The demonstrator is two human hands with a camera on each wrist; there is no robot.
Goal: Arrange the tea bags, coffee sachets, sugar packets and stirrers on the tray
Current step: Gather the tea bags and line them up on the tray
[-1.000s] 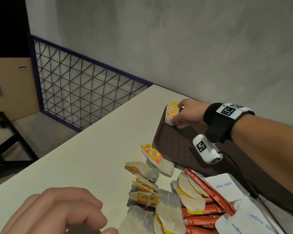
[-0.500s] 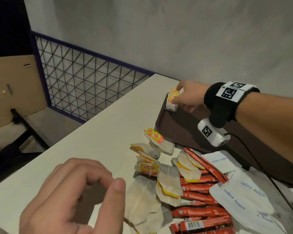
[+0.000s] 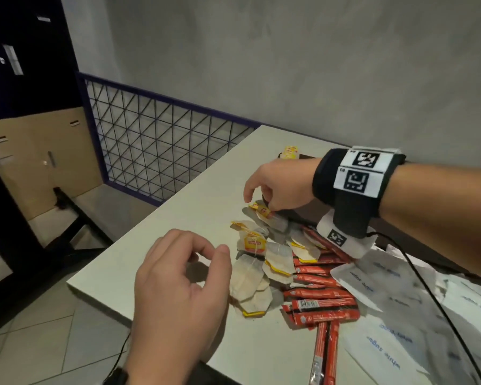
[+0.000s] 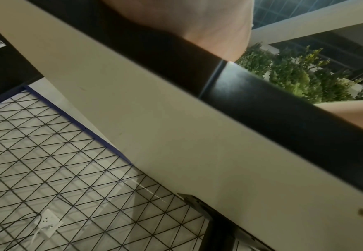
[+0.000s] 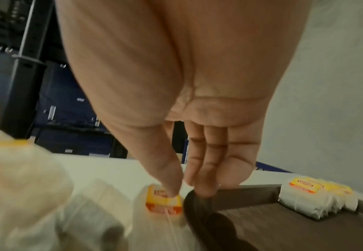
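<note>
Right hand at the tea bags
Right hand point(image 3: 278, 184) touches a tea bag point(image 5: 163, 201), its grip unclear; left hand point(image 3: 178, 276) hovers, loosely curled and empty.

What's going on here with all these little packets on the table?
A person is sorting drink supplies onto a dark tray. A few tea bags stand in its far corner. The right hand reaches down to another tea bag beside the tray, thumb on its tag. The left hand hovers, holding nothing. Red sachets and sugar packets lie unsorted.
</note>
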